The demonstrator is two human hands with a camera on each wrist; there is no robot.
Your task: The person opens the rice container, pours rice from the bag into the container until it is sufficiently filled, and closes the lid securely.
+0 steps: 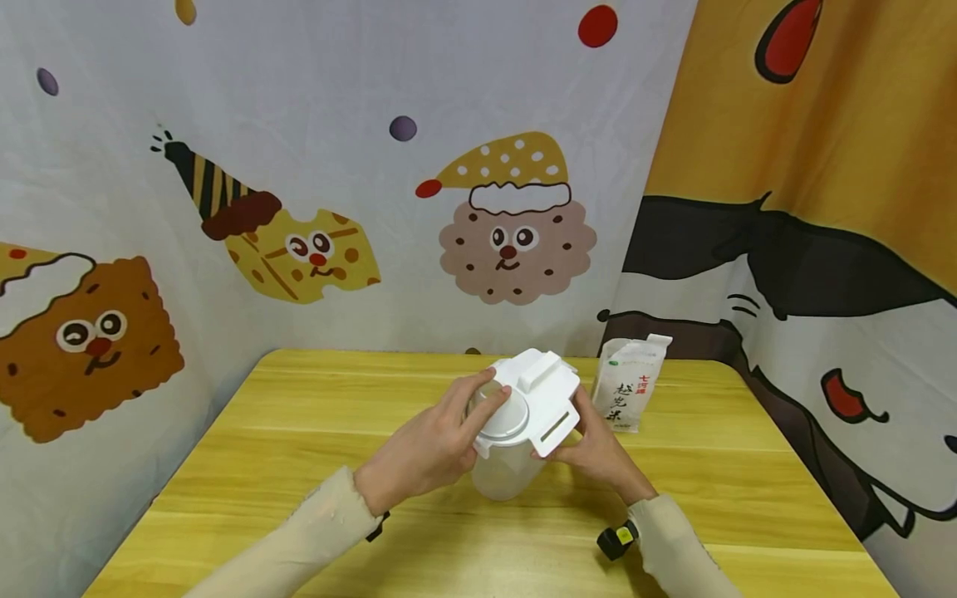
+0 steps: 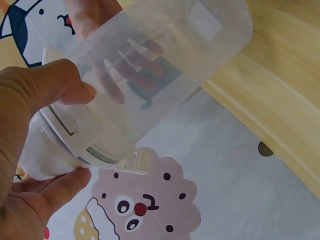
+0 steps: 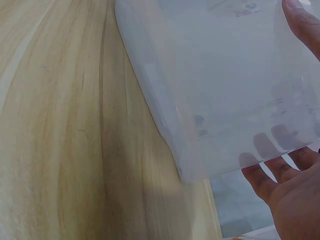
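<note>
A translucent plastic storage container (image 1: 499,477) with a white lid (image 1: 552,399) is tilted between both hands, its base close over the table. The lid has a round cap (image 1: 504,415), a raised bar and a slotted tab. My left hand (image 1: 426,444) grips the lid from the left, thumb and fingers on opposite sides of it in the left wrist view. My right hand (image 1: 601,453) holds the container's right side. In the right wrist view, its fingers (image 3: 282,170) show through the container wall (image 3: 215,95), with the thumb on the opposite side.
On the wood-grain table (image 1: 314,399), a white paper bag of rice (image 1: 628,390) with Chinese lettering stands behind my right hand. A curtain (image 1: 321,100) with cartoon prints hangs along the table's back edge. Black wrist cameras (image 1: 616,540) sit at both cuffs.
</note>
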